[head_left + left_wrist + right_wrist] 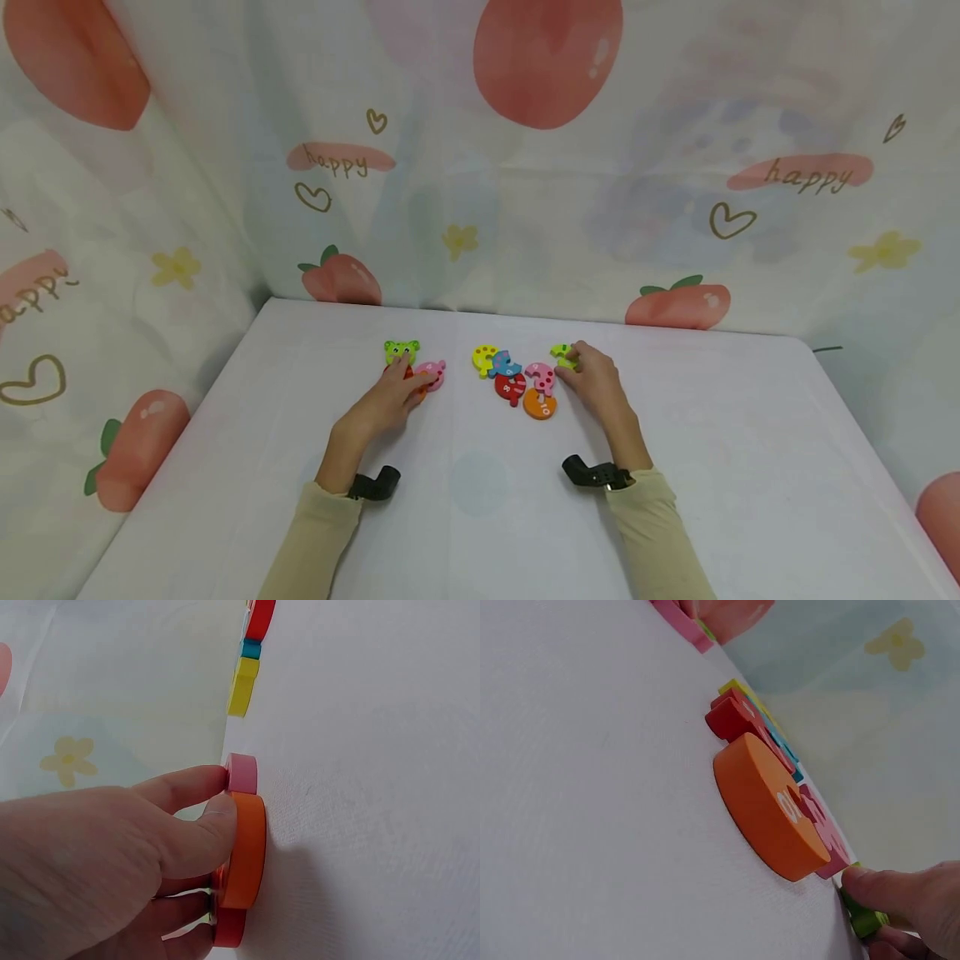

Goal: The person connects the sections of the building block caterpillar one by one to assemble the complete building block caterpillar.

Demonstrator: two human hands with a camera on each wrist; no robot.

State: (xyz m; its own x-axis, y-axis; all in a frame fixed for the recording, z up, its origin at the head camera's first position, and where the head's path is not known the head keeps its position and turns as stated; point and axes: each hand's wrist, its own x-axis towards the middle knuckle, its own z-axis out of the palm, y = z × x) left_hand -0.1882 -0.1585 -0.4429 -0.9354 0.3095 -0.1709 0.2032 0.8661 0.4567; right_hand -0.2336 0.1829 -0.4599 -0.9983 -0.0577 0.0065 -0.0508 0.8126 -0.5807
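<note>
My left hand (378, 402) lies over a small cluster of wooden puzzle pieces, its fingers spread and touching them. In that cluster are a green frog-face piece (402, 347), a pink piece (437, 372), an orange piece (249, 851) and a red piece (230, 928). The left thumb rests at the orange edge while the index fingertip meets the pink one. On the other side, my right hand (598, 387) pinches a green puzzle piece (866, 919) between thumb and fingers, close beside a pink spotted piece (541, 377). Part of the green piece is hidden by the fingers.
Between the hands lie a yellow piece (484, 360), a blue piece (506, 364), a red piece (510, 387) marked 8 and an orange piece (540, 405) marked 10. A white cloth covers the table (480, 533); a printed curtain (525, 217) stands behind.
</note>
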